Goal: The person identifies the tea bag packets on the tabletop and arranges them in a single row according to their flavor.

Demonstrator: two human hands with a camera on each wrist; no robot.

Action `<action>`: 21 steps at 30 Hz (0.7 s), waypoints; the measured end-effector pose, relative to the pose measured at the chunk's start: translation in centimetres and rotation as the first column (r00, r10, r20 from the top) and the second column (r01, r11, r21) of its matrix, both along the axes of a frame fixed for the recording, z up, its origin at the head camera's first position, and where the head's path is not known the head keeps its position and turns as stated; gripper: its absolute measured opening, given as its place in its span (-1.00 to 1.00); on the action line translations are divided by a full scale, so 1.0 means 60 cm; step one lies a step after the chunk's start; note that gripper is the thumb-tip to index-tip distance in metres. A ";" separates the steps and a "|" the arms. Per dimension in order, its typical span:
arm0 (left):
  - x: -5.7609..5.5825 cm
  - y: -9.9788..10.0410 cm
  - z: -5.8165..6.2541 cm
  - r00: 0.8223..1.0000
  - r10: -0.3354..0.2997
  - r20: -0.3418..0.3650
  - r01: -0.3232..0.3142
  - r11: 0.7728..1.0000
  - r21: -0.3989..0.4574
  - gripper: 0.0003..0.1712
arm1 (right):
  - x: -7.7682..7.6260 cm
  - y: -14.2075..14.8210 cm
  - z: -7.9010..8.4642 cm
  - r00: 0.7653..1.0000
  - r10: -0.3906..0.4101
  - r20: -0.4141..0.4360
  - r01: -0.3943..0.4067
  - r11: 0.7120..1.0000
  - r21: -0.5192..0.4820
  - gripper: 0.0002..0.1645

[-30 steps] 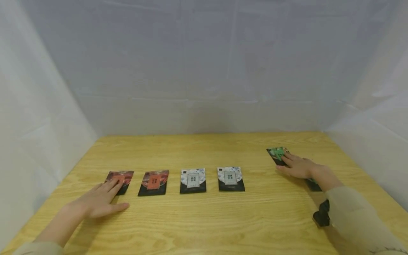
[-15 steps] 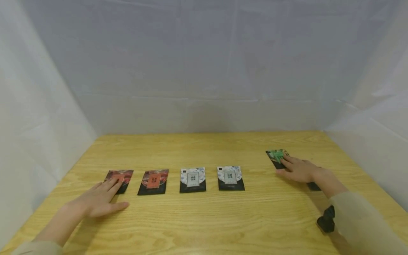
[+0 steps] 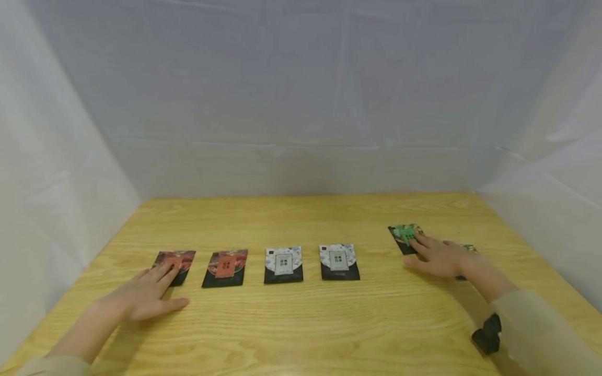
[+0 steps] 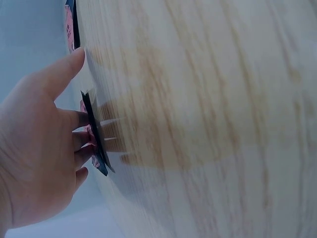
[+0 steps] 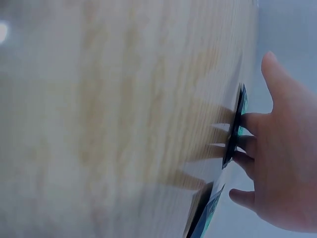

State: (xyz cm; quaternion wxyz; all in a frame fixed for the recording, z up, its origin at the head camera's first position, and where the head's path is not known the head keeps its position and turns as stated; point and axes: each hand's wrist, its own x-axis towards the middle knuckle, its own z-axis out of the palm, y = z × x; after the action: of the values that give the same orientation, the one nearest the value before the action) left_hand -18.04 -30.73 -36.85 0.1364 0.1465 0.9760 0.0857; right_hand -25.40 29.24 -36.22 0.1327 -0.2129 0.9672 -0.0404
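In the head view, my left hand (image 3: 143, 297) rests its straight fingertips on a red and black packet (image 3: 183, 261) at the far left of the row. My right hand (image 3: 439, 257) lies over a green and black packet (image 3: 403, 239) at the right, fingers spread and touching its face; the right wrist view shows those fingertips on the packet (image 5: 237, 124) too. Partly hidden behind the right wrist is a second green packet (image 3: 467, 247). Between the hands lie another red packet (image 3: 226, 267) and two white and black packets, one left (image 3: 284, 265) and one right (image 3: 339, 262).
All the packets lie flat on a wooden table (image 3: 301, 329). White sheeting (image 3: 301, 104) rises behind the table and along both sides. A black device (image 3: 486, 334) sits at the right sleeve (image 3: 536, 324).
My right hand has drawn the green packet slightly toward me and to the left, uncovering more of the second green packet. The left hand has stayed in place.
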 end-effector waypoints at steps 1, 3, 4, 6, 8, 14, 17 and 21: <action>0.001 0.001 0.000 1.000 0.000 -0.001 0.000 1.000 0.000 0.06 | 0.002 -0.001 0.000 1.000 0.005 -0.005 -0.005 1.000 0.003 -0.02; 0.001 0.001 0.001 1.000 -0.001 -0.005 0.001 1.000 -0.004 0.06 | 0.007 -0.002 -0.002 1.000 0.011 -0.018 -0.011 1.000 0.006 -0.03; 0.001 0.001 0.001 1.000 -0.001 -0.007 0.001 1.000 -0.007 0.06 | 0.010 -0.003 -0.002 1.000 0.015 -0.025 -0.015 1.000 0.008 -0.04; 0.001 0.001 0.001 1.000 -0.002 -0.008 0.002 1.000 -0.010 0.07 | 0.016 -0.005 -0.003 0.999 0.024 -0.039 -0.023 1.000 0.010 -0.06; 0.001 0.001 0.001 1.000 -0.006 -0.013 0.006 1.000 -0.016 0.07 | 0.022 -0.007 -0.004 0.998 0.029 -0.056 -0.029 1.000 0.013 -0.07; 0.002 0.001 0.001 1.000 -0.012 -0.020 0.012 1.000 -0.021 0.08 | 0.039 -0.011 -0.007 0.995 0.044 -0.088 -0.042 0.999 0.018 -0.08; 0.003 0.001 0.001 1.000 -0.013 -0.023 0.013 1.000 -0.018 0.08 | 0.046 -0.014 -0.007 0.995 0.045 -0.085 -0.044 0.999 0.019 -0.09; 0.003 0.001 0.002 1.000 -0.014 -0.022 0.014 1.000 -0.015 0.08 | 0.054 -0.021 -0.008 0.993 0.052 -0.105 -0.050 0.999 0.021 -0.11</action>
State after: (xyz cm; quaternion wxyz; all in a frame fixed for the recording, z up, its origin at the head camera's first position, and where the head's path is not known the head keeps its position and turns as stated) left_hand -17.84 -30.64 -36.76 0.1274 0.1533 0.9770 0.0758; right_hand -22.18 27.98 -36.69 0.0843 -0.2381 0.9674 -0.0169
